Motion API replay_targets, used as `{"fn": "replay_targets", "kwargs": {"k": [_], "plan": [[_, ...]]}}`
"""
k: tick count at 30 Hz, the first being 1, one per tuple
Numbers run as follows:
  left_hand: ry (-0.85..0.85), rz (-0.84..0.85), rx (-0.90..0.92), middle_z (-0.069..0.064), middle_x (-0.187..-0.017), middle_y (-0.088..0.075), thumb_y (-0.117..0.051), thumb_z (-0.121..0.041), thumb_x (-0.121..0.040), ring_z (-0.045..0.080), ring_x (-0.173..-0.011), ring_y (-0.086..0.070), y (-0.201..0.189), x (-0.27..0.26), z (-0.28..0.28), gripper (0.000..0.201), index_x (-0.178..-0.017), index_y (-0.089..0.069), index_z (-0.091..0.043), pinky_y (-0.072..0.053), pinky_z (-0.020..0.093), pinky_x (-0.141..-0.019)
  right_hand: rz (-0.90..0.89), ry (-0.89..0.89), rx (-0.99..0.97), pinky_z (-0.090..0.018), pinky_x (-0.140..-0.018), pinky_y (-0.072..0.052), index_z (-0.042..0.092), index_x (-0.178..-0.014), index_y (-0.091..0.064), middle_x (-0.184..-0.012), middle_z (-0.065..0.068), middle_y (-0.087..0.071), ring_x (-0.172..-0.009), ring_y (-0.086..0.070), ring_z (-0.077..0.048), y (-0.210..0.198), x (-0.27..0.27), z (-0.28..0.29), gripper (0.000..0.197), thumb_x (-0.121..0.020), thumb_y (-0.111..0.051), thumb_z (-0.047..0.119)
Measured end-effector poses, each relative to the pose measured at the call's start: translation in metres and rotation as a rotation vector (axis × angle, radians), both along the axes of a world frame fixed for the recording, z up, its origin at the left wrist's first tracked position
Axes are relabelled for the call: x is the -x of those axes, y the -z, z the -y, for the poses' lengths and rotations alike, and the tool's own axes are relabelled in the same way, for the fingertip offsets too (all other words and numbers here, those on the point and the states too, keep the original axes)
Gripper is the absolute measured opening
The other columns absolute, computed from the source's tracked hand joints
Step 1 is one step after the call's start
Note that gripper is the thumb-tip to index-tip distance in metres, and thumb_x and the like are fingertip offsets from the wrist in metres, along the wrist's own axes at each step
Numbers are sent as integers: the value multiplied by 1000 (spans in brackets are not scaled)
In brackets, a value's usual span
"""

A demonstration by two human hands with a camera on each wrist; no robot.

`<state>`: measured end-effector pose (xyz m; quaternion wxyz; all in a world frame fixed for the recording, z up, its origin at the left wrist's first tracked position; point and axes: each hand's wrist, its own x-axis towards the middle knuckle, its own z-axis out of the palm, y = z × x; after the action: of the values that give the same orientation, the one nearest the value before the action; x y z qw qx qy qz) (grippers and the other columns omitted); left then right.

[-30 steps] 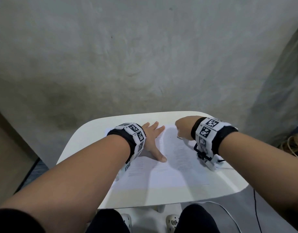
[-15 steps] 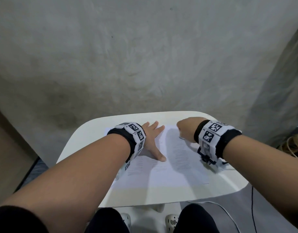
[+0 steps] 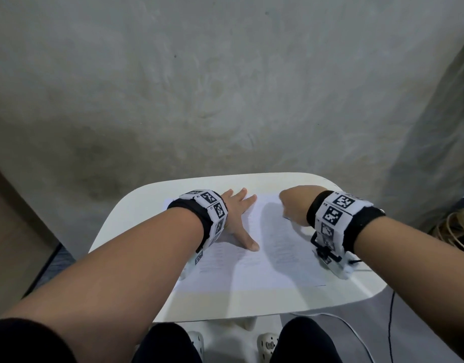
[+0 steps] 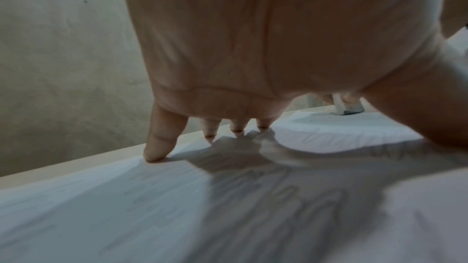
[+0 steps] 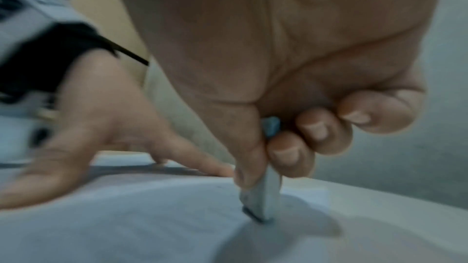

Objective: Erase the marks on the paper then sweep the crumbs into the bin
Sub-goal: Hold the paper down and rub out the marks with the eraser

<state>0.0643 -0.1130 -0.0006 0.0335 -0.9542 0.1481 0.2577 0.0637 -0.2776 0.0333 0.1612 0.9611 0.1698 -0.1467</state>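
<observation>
A white sheet of paper (image 3: 254, 268) with faint lines of marks lies on a small white table (image 3: 136, 205). My left hand (image 3: 238, 213) lies flat on the paper's left half, its fingers (image 4: 157, 143) spread and pressing the sheet (image 4: 177, 207) down. My right hand (image 3: 295, 205) is curled over the paper's far right part and pinches a white eraser (image 5: 263, 201) between thumb and fingers, its dark worn tip on the paper (image 5: 126, 217). The eraser (image 4: 346, 107) also shows far off in the left wrist view, with dark crumbs beside it.
A bare grey wall (image 3: 225, 87) rises right behind the table. Brown furniture (image 3: 13, 231) stands at the left. Coiled cable (image 3: 456, 229) lies on the floor at the right, and thin wires (image 3: 362, 334) run under the table's right side. No bin is in view.
My right hand has shifted a little to the right and slightly farther across the paper's far part with the eraser. My left hand has stayed in place.
</observation>
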Motion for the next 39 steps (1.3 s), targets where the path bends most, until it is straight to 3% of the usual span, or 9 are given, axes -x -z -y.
{"fn": "replay_targets", "kwargs": {"k": [3,11,15,18,23,26,30,34,39], "plan": [[11,6,-11,-7,-161,25,-67,-78,-67,25,-150,16,-2,0,1,130,-152,21,-34,-4,55,-117,-104,-67,35,-28,-62,-41,10,-100,-59,-94,-3,-63,-84,-58,-23,6,11,-12,13,-92,-53,18],[10,14,-10,-7,-162,23,-68,-79,-65,24,-150,16,1,-2,0,132,-153,20,-34,-4,53,-118,-135,-94,38,-27,-64,-40,6,-110,-57,-98,-4,-62,-83,-53,-22,4,17,-13,22,-96,-48,19],[3,6,-12,-8,-161,24,-68,-78,-67,24,-150,17,0,0,1,130,-152,21,-35,-3,54,-117,-26,-5,13,-28,-74,-46,9,-110,-64,-112,-7,-68,-87,-59,-24,-5,1,2,25,-94,-49,21],[15,12,-24,-6,-162,24,-67,-78,-67,25,-150,16,-1,0,2,130,-153,20,-33,-5,53,-118,-137,-102,13,-31,-87,-41,10,-128,-53,-123,-12,-59,-109,-57,-26,7,18,-13,31,-99,-45,16],[5,9,-5,-7,-162,24,-68,-78,-66,24,-150,16,-1,0,1,130,-152,20,-34,-4,53,-118,-27,-29,56,-31,-81,-52,9,-114,-63,-110,-2,-68,-94,-64,-22,-5,4,-3,26,-94,-52,20],[15,-2,-25,-6,-161,24,-68,-77,-68,26,-150,16,-3,0,2,130,-152,21,-33,-5,53,-118,-85,-133,95,-30,-72,-44,8,-116,-54,-112,-3,-64,-97,-62,-23,4,21,-15,24,-94,-52,17],[10,1,-12,-7,-161,25,-67,-78,-67,25,-150,17,-1,-1,1,131,-152,21,-34,-4,55,-117,-60,-42,100,-30,-81,-50,11,-115,-62,-113,-1,-68,-101,-64,-22,-3,5,-2,26,-94,-54,24],[14,4,-23,-7,-161,24,-67,-77,-68,25,-150,16,-2,0,1,130,-153,20,-33,-5,53,-118,-92,-152,138,-26,-60,-42,11,-111,-58,-102,0,-65,-86,-59,-21,6,17,-12,21,-93,-53,19],[13,6,-18,-7,-161,24,-67,-78,-67,25,-150,16,-1,0,1,130,-152,21,-34,-5,54,-118,-16,-89,119,-29,-68,-46,15,-95,-63,-93,1,-66,-83,-61,-22,-2,10,-4,13,-92,-51,19]]}}
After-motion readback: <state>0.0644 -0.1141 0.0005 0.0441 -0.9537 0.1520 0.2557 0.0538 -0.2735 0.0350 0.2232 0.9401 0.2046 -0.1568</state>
